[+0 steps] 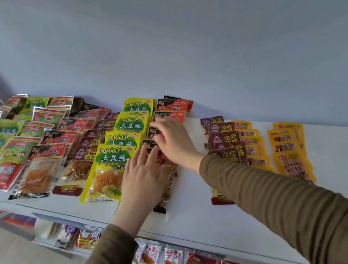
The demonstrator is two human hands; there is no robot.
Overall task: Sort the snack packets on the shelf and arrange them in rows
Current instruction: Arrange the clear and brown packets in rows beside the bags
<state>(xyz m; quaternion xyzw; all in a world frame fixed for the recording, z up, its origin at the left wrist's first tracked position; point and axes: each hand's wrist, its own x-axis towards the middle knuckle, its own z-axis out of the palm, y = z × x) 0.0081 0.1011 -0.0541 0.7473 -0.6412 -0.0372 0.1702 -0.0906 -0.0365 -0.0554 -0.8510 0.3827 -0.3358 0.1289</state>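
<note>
The left hand (143,176) lies flat, fingers spread, pressing the nearest black-and-red packet (163,160) onto the shelf (198,213), probably to keep that row from sliding. The right hand (172,141), just beyond it, curls its fingers onto the next packet of the row; whether it pinches it I cannot tell. Yellow packets (107,170) lie just left.

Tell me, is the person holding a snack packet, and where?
Neither hand grips one. The left hand presses flat on the nearest black-and-red packet; the right hand's fingers touch that row's next packets.
</note>
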